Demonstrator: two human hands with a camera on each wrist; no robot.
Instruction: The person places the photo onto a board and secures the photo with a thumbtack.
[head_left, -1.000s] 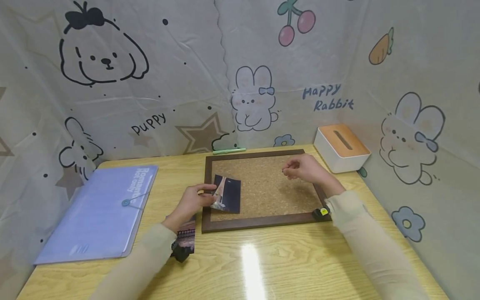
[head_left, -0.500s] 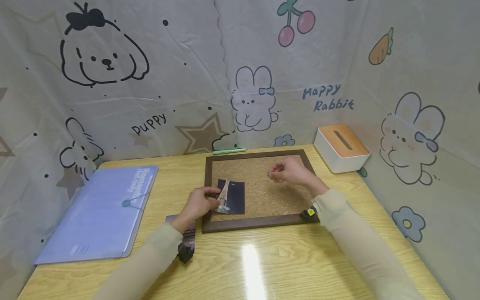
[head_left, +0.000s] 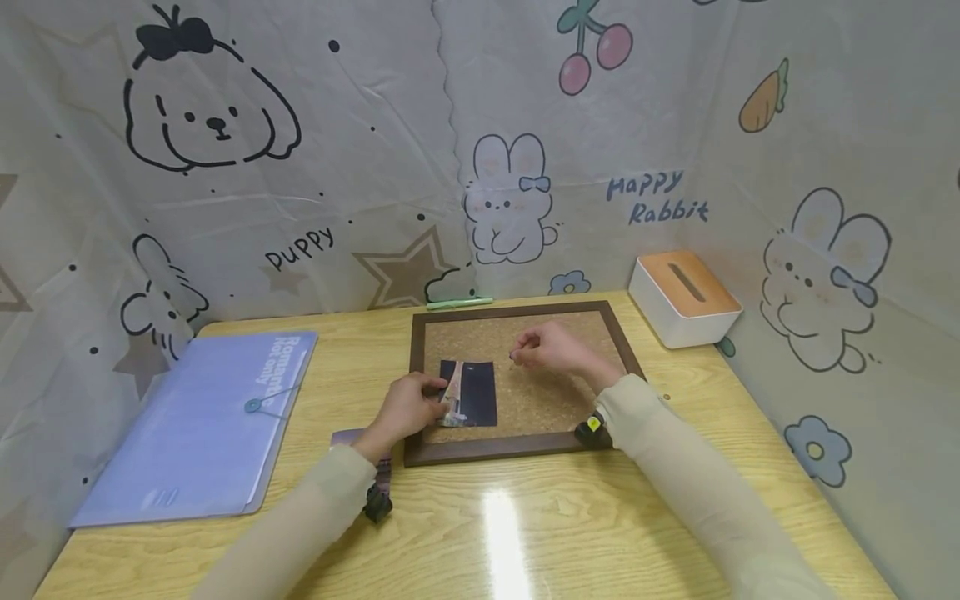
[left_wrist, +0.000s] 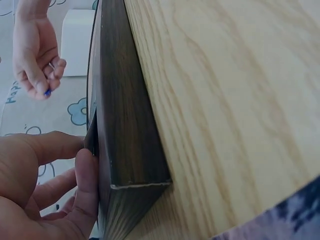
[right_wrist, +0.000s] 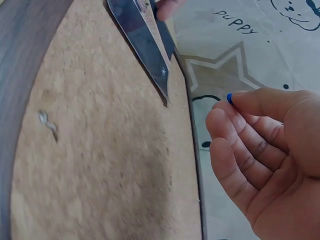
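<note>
A corkboard (head_left: 532,412) with a dark brown wooden frame lies on the table. Over its left part is a dark photo (head_left: 478,393) of a lit tower, pinched at its left edge between the thumb and fingers of my left hand (head_left: 411,406). Above the cork, right of the photo, my right hand (head_left: 553,352) pinches a small blue push pin (right_wrist: 230,98) between thumb and index finger; most of the pin is hidden. A clear push pin (right_wrist: 44,119) is in the cork near the frame in the right wrist view.
Another photo (head_left: 347,437) lies on the table, partly under my left wrist. A blue folder (head_left: 195,425) is at the left. Behind the board lies a green pen (head_left: 459,303); a white tissue box (head_left: 686,321) with a wooden lid stands at the back right.
My right hand has moved left across the board with the push pin, closer to the photo. My left hand has shifted the photo slightly right and straightened it.
</note>
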